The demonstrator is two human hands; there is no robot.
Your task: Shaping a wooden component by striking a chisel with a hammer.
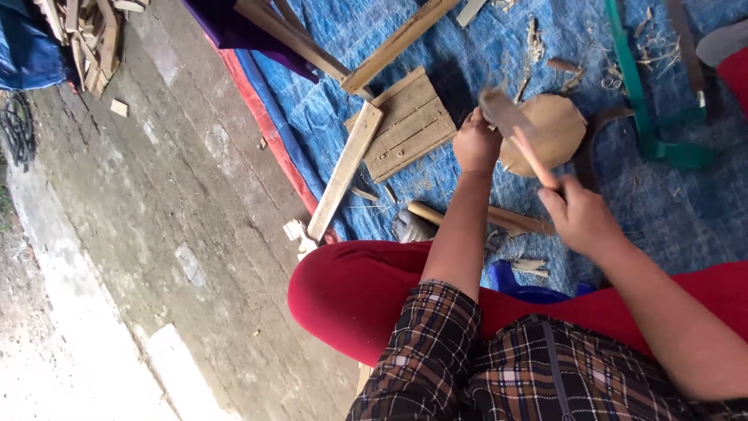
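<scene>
Bare concrete floor (156, 234) lay at far left, then a blue tarp (436, 47) carrying a loose plank (343, 173) and a small slatted wooden panel (407, 125). Left hand (476, 143) was closed in a fist on the top of a blurred blade-like tool (510, 125), held against the round wood block (555, 129) (resting on the tarp, mid-frame). Right hand (580, 218) had its grip closed on the tool's pale wooden handle (536, 160), a hammer (475, 218) lying just below, green strap (635, 86) at right.

Pale wooden stick (520, 136), motion-blurred, angled diagonally, gripped at both ends, lying across a round tan wood block (555, 129) on blue tarp
</scene>
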